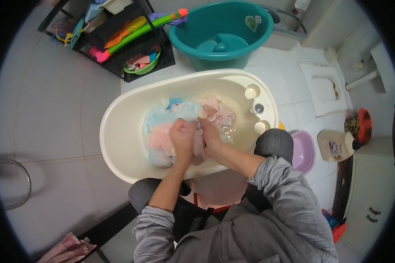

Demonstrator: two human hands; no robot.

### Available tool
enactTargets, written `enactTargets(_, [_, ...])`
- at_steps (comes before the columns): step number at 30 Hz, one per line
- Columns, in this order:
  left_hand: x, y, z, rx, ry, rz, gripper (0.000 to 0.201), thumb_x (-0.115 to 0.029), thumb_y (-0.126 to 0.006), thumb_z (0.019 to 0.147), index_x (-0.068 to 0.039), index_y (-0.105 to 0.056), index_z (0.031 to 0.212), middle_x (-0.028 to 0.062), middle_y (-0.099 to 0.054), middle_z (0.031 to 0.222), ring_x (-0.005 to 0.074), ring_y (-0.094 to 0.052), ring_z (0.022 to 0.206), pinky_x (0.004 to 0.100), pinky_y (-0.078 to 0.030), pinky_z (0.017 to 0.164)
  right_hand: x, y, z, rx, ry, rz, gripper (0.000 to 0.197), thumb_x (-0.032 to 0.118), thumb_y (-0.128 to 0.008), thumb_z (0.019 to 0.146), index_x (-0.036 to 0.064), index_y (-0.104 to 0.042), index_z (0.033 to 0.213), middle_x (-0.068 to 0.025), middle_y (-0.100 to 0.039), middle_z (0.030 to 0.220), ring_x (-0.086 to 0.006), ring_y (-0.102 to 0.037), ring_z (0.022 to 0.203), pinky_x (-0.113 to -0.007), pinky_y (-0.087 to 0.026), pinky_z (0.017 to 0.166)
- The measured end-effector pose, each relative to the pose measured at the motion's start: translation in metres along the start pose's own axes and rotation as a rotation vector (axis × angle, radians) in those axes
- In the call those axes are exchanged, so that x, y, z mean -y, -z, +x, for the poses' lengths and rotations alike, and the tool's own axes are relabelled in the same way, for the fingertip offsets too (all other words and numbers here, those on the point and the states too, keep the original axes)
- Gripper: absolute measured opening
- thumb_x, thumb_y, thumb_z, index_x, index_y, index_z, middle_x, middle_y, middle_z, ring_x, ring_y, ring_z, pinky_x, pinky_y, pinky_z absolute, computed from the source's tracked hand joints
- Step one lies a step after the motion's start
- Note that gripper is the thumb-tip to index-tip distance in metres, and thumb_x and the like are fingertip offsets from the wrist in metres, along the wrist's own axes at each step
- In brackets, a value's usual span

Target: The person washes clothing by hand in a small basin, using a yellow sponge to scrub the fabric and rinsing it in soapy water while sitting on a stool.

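Wet light blue and pink cloth [159,136] lies bunched in shallow water in a cream oval tub [112,120] before me. My left hand [182,136] is closed like a fist over the pink part, slightly blurred. Right beside it my right hand [210,135] is closed on the same bunch, its fingers partly hidden. Between and below the hands, folds of the pale pink cloth hang together. Another peach-pink portion [221,115] spreads in the water to the right; whether it is a separate piece I cannot tell.
A large teal tub [224,55] stands beyond mine. At the far left is a black rack [118,72] with toys and a green bowl [153,65]. On the right are a purple basin [309,151], a jug [333,144] and a squat toilet [324,87].
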State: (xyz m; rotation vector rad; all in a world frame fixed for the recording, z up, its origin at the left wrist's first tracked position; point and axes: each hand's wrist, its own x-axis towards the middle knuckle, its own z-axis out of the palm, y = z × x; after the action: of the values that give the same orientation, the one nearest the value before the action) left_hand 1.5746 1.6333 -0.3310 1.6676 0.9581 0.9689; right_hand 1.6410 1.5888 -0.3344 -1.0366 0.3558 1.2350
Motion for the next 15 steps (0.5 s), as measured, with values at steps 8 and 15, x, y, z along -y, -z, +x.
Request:
enactTargets(8, [-0.028, -0.003, 0.021, 0.023, 0.587, -0.735, 0.013, -0.009, -0.056, 0.076, -0.003, -0.047, 0.069, -0.0005, -0.049, 0.063, 0.0064, -0.043, 0.057, 0.0198, -0.036, 0.051, 0.041, -0.002, -0.002, 0.36, 0.546, -0.413, 0.026, 0.011, -0.057, 0.075, 0.0043, -0.048, 0.098, -0.0056, -0.051, 0.088, -0.0138, -0.049, 0.081, -0.028, -0.042, 0.072])
enactTargets(15, [-0.022, -0.013, 0.021, -0.114, 0.162, -0.457, 0.039, -0.017, -0.051, 0.083, -0.005, -0.034, 0.115, 0.0077, -0.051, 0.092, 0.0121, -0.048, 0.079, 0.0223, -0.04, 0.069, 0.042, -0.007, -0.014, 0.526, 0.358, -0.269, 0.023, 0.005, -0.057, 0.072, 0.0004, -0.052, 0.095, -0.0102, -0.055, 0.093, -0.0154, -0.052, 0.089, -0.026, -0.041, 0.079])
